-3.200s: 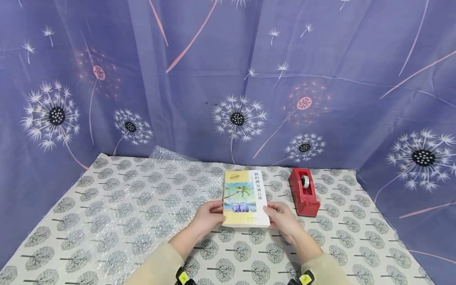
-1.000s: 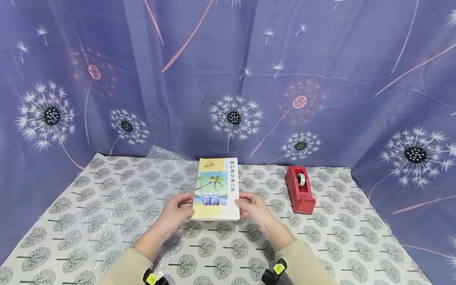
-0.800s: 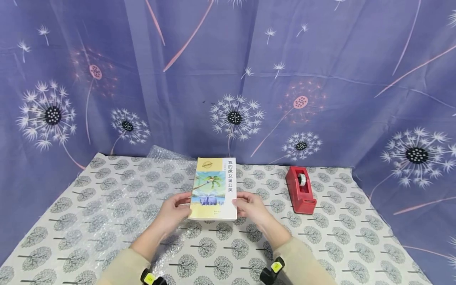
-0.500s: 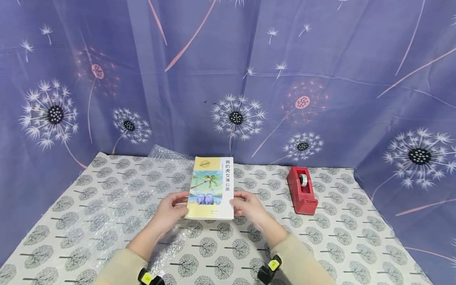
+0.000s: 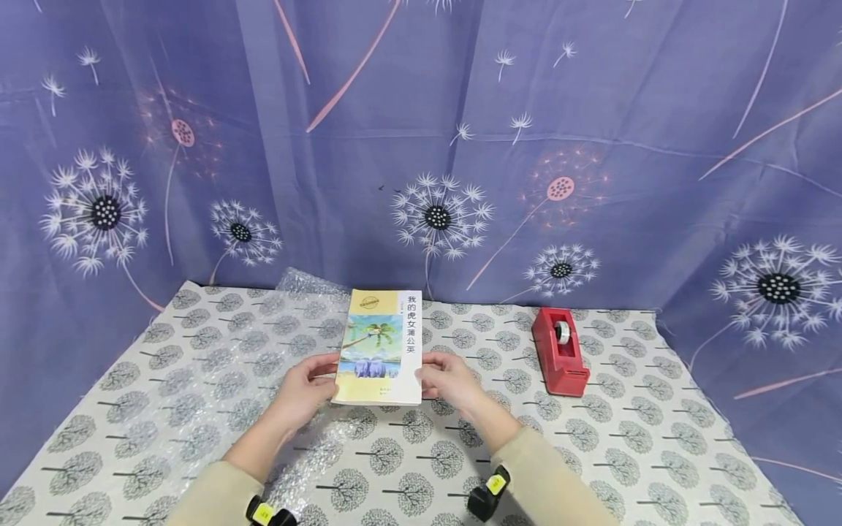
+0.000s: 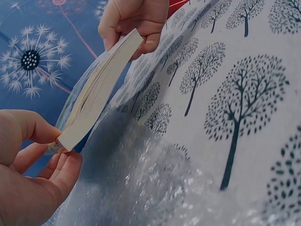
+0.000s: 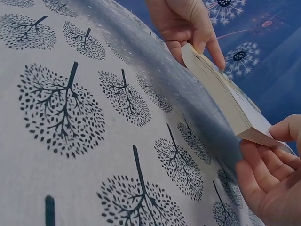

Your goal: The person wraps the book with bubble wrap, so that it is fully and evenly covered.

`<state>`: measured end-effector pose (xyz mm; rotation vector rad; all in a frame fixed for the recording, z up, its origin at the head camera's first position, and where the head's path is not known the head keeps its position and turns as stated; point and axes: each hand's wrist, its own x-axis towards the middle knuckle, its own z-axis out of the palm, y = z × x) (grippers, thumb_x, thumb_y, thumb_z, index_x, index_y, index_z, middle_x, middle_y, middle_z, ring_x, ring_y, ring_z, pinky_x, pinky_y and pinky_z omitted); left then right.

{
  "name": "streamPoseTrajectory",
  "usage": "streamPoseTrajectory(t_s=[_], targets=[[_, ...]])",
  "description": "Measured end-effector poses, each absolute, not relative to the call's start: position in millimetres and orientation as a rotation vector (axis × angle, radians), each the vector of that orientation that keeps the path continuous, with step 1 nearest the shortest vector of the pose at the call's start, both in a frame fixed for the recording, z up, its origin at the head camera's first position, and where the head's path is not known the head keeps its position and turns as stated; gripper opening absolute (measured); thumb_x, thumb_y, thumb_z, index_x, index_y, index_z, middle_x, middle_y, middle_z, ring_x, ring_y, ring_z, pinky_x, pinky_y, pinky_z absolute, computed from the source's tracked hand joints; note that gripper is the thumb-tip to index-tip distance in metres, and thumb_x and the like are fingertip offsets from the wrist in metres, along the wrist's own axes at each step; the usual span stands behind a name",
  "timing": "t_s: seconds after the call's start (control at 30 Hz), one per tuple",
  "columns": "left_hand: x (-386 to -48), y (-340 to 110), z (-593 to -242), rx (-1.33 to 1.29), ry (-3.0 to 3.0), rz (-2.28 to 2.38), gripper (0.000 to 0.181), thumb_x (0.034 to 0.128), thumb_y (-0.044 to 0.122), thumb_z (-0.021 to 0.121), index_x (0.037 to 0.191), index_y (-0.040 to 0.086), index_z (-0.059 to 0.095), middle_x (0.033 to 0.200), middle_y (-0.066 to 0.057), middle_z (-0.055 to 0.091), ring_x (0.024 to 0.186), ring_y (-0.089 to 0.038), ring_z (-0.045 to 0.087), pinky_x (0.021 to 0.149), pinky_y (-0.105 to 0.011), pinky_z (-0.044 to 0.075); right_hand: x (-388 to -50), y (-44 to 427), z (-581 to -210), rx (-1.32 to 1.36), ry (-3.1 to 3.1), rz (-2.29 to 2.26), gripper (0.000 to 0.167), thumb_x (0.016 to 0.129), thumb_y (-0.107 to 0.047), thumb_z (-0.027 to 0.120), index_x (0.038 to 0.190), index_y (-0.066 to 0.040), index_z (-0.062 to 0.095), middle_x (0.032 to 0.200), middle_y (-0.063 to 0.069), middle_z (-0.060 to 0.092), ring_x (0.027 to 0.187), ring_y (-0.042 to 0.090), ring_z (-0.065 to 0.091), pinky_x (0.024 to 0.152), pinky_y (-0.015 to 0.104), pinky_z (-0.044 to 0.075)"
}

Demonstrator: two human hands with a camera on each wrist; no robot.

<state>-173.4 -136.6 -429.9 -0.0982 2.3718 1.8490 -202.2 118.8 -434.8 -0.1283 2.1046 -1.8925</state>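
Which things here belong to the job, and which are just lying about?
In the job:
book, held by the left hand and right hand
bubble wrap, probably: spread close by
red tape dispenser, perhaps: untouched, within view

Just surroundings:
tree-print tablecloth
dandelion-print curtain

Head view is bright and evenly lit, shadows soft. Bubble wrap (image 5: 309, 453) throws small glints; the book (image 5: 375, 351) has a readable title, but its fine print blurs. Both wrist views run dimmer, bluish, softer in detail; lens distortion bows the tablecloth (image 7: 56, 174). Left wrist view shows shadow on the wrap near the book.
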Motion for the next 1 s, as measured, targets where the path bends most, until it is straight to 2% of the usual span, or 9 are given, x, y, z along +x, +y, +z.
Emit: streamPoseTrajectory(t_s=[0.53, 0.87, 1.0], targets=[[-166.2, -161.2, -430.8, -0.160, 2.409, 1.781, 0.058, 0.0816, -0.002, 0.056, 0.138, 0.002, 0.043, 0.134, -0.022, 0.048, 0.118, -0.033, 0.054, 0.091, -0.032, 0.053, -203.9, 96.3, -437.1, -0.239, 2.077, -1.841, 0.038, 0.086, -0.005, 0.059, 0.121, 0.011, 0.054, 0.105, 0.022, 0.067, 0.071, 0.011, 0.064, 0.072, 0.035, 0.059], [-163.5, -177.0, -433.1, -0.144, 2.436, 1.780, 0.054, 0.0839, -0.002, 0.055, 0.137, 0.000, 0.044, 0.134, -0.023, 0.048, 0.118, -0.032, 0.053, 0.086, -0.025, 0.053, -207.7, 82.3, -442.1, -0.305, 2.045, -1.843, 0.035, 0.086, -0.003, 0.058, 0.119, 0.011, 0.056, 0.103, 0.023, 0.068, 0.069, 0.009, 0.064, 0.073, 0.036, 0.059], [-162.8, -183.1, -434.1, -0.155, 2.438, 1.761, 0.053, 0.0838, -0.001, 0.054, 0.136, 0.001, 0.045, 0.136, -0.021, 0.047, 0.118, -0.031, 0.051, 0.085, -0.024, 0.052, -207.8, 75.0, -442.6, -0.315, 2.028, -1.853, 0.037, 0.087, -0.003, 0.057, 0.120, 0.013, 0.054, 0.107, 0.025, 0.066, 0.075, 0.012, 0.066, 0.075, 0.035, 0.059]])
